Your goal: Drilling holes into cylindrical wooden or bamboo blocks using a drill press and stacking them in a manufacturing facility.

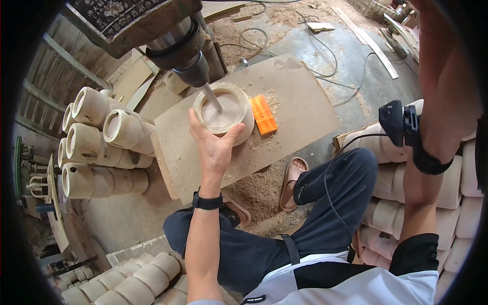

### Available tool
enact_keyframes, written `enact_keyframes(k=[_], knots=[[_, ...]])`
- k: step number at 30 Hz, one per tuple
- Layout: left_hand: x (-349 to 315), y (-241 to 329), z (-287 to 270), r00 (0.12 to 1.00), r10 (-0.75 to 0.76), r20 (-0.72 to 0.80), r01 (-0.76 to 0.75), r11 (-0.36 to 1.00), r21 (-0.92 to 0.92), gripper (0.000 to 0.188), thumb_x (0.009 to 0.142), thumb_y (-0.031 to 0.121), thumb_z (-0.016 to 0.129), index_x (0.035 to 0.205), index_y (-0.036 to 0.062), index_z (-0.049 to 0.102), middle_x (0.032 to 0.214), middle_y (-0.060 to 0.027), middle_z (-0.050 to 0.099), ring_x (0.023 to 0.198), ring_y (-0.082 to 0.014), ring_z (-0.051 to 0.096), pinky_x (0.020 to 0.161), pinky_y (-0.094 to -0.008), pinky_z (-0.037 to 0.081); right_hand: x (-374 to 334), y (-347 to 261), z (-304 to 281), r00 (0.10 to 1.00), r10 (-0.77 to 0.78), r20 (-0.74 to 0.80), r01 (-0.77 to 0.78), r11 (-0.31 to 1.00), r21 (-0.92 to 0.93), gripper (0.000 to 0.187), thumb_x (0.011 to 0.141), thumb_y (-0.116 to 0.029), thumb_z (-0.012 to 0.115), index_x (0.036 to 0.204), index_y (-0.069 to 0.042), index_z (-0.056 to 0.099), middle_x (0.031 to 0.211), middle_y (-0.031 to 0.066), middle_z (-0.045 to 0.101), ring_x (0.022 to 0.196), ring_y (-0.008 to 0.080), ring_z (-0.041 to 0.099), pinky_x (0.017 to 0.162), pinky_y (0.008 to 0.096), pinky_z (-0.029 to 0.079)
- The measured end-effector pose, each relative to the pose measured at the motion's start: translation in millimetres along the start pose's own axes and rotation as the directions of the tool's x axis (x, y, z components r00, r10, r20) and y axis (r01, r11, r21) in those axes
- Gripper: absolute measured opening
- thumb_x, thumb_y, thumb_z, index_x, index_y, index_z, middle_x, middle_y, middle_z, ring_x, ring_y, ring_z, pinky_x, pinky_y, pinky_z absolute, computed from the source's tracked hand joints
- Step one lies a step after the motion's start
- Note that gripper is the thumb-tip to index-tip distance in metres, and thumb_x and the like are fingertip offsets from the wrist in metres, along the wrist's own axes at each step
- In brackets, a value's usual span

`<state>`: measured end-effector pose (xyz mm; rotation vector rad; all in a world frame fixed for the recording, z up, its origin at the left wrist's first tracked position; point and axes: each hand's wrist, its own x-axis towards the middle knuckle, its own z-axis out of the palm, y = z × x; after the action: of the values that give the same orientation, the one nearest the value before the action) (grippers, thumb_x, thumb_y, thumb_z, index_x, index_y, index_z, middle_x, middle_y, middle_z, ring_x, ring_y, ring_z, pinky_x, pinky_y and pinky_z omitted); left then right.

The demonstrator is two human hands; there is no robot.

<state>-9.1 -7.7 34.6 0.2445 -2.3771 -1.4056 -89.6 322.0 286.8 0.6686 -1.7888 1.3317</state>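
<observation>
My left hand (211, 152) grips the near side of a round, pale wooden cylinder (232, 108), fingers along its left and thumb on the right. The cylinder has a raised rim around a sunken face. A grey rod-like drill bit (212, 98) of a drill press (170, 43) reaches down into that recess; whether its tip touches the wood I cannot tell. Beneath lies a flat, light board (300, 122) serving as the table. An orange block (264, 115) rests right beside the cylinder. My right arm (424, 168) rises along the right side, and its hand is out of view.
Similar wooden cylinders (84, 142) are stacked at the left, with more piles (129, 282) at the lower left and along the right (391, 216). Wood shavings (264, 195) lie on board and floor. Black cables (333, 61) and planks (373, 48) cross the floor behind.
</observation>
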Motion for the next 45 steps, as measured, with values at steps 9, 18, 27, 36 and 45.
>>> enact_keyframes(k=[9, 18, 27, 36, 45], knots=[[0.4, -1.4, 1.4, 1.000, -0.015, -0.002, 0.015, 1.000, 0.005, 0.119, 0.073, 0.033, 0.086, 0.151, 0.0035, 0.002, 0.142, -0.0269, 0.025, 0.135, -0.0417, 0.031, 0.113, -0.0491, 0.030, -35.9, -6.5, 20.1, 0.999, 0.027, 0.019, -0.027, 1.000, 0.001, 0.041, 0.103, -0.026, 0.041, 0.129, 0.003, 0.052, 0.118, 0.0201, 0.063, 0.109, 0.0293, 0.064, 0.092, 0.0389, 0.052], [-0.3, 1.6, 0.8, 0.999, -0.046, 0.011, 0.046, 0.998, 0.049, 0.120, 0.073, 0.038, 0.085, 0.151, 0.0055, 0.000, 0.141, -0.0268, 0.025, 0.135, -0.0426, 0.031, 0.113, -0.0507, 0.031, -58.1, -17.1, 28.0, 0.999, 0.037, 0.023, -0.037, 0.999, 0.001, 0.043, 0.104, -0.027, 0.040, 0.132, 0.003, 0.052, 0.121, 0.0210, 0.063, 0.112, 0.0299, 0.063, 0.094, 0.0389, 0.051], [0.0, 4.5, 0.8, 0.999, -0.042, 0.005, 0.042, 0.998, 0.038, 0.119, 0.074, 0.037, 0.085, 0.151, 0.0046, 0.001, 0.141, -0.0275, 0.025, 0.134, -0.0428, 0.031, 0.112, -0.0499, 0.031, -71.2, -22.2, 40.9, 0.974, -0.041, 0.223, 0.042, 0.999, 0.001, 0.044, 0.104, -0.025, 0.036, 0.134, 0.004, 0.051, 0.120, 0.0230, 0.064, 0.110, 0.0322, 0.065, 0.095, 0.0394, 0.051], [0.8, -4.0, 1.1, 1.000, -0.022, 0.003, 0.022, 1.000, 0.000, 0.119, 0.073, 0.036, 0.086, 0.151, 0.0034, 0.002, 0.141, -0.0275, 0.026, 0.134, -0.0425, 0.032, 0.112, -0.0497, 0.031, -86.7, -30.2, 59.4, 0.939, -0.032, 0.342, 0.036, 0.999, -0.005, 0.045, 0.106, -0.023, 0.031, 0.135, 0.006, 0.049, 0.107, 0.0223, 0.068, 0.099, 0.0310, 0.070, 0.091, 0.0392, 0.053], [-1.3, -0.1, -3.1, 0.999, -0.033, -0.021, 0.033, 0.999, 0.029, 0.117, 0.072, 0.033, 0.087, 0.151, 0.0018, 0.005, 0.142, -0.0277, 0.027, 0.134, -0.0420, 0.032, 0.112, -0.0481, 0.031, -124.8, -17.7, 84.5, 0.924, 0.106, 0.368, -0.064, 0.990, -0.126, 0.041, 0.105, -0.014, 0.038, 0.140, 0.006, 0.044, 0.096, 0.0141, 0.067, 0.087, 0.0200, 0.067, 0.082, 0.0320, 0.054]])
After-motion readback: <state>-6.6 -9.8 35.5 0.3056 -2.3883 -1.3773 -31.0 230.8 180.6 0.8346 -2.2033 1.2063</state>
